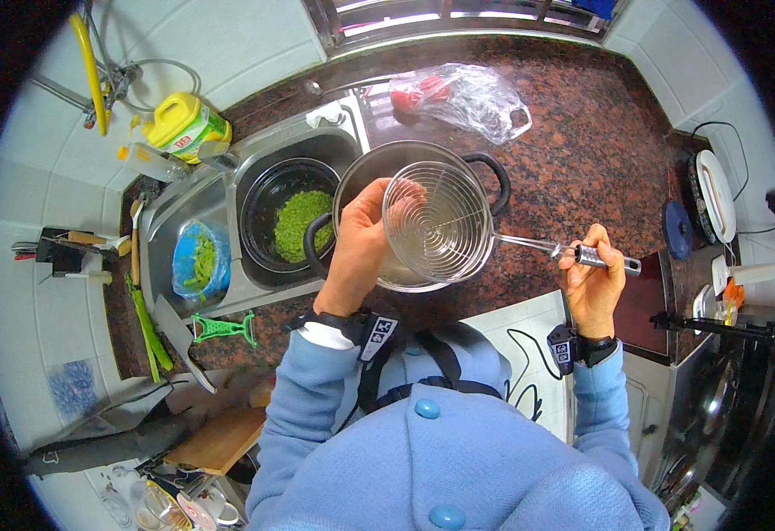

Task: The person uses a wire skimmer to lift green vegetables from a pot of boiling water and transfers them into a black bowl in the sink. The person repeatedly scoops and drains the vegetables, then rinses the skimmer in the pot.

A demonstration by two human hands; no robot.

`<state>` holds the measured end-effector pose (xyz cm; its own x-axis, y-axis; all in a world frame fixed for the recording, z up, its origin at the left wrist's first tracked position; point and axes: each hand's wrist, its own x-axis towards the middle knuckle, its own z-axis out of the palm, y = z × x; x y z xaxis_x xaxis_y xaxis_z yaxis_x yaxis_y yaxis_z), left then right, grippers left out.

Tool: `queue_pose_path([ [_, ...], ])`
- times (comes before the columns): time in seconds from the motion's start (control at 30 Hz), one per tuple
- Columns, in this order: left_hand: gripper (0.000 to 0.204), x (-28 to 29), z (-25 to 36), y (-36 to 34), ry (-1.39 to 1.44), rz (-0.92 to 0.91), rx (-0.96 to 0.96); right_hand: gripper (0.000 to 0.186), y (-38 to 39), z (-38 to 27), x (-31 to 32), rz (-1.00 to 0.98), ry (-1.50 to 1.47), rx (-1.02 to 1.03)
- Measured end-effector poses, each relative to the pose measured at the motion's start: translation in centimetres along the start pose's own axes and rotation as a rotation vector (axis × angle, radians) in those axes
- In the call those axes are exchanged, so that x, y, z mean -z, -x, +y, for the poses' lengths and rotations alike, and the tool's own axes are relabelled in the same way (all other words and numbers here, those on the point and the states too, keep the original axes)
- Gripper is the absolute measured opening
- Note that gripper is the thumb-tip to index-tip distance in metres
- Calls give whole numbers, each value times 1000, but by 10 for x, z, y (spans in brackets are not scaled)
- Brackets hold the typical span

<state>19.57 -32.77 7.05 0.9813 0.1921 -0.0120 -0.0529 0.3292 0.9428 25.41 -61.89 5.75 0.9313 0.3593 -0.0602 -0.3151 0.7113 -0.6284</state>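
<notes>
My right hand [594,281] is closed around the handle of a spiral wire skimmer [439,223]. Its round wire head lies over a steel pot [371,165] with two black handles. At the left rim of the skimmer head is my left hand [362,243], its fingertips partly seen through the coils; it appears to grip the rim. The pot stands on the counter beside the sink, and its inside is partly covered by the skimmer. In the sink's right basin, a black bowl [257,245] holds chopped green pieces [300,223].
A blue bag [216,288] with green scraps lies in the left basin [164,237]. On the near counter rest a knife [177,336] and a green peeler [221,327]. Behind the pot is a clear plastic bag [485,99] with red items. A yellow jug [185,124] stands behind the sink.
</notes>
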Motion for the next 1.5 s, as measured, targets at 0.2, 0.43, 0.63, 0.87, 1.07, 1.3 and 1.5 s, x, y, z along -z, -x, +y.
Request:
queue_pose_path([
  [0.2,17,-2,1,-2,20,-34,-69,18,0,0,0,-25,2,-21],
  [0.43,13,-10,1,-2,-63,2,-136,18,3,0,2,88,-30,-44],
  [0.63,11,-9,2,-3,-247,-18,-130,18,4,1,5,60,-103,-127],
  [0.87,19,-6,0,-2,56,-34,3,17,6,3,7,94,-105,-112],
  [1.07,16,-11,5,-1,79,-44,-19,18,7,2,7,29,-98,-124],
  [1.3,18,-5,0,-2,-429,20,-162,18,9,2,8,27,-111,-116],
  [1.5,25,3,-3,0,-1050,62,-210,18,11,0,10,25,-78,-69],
])
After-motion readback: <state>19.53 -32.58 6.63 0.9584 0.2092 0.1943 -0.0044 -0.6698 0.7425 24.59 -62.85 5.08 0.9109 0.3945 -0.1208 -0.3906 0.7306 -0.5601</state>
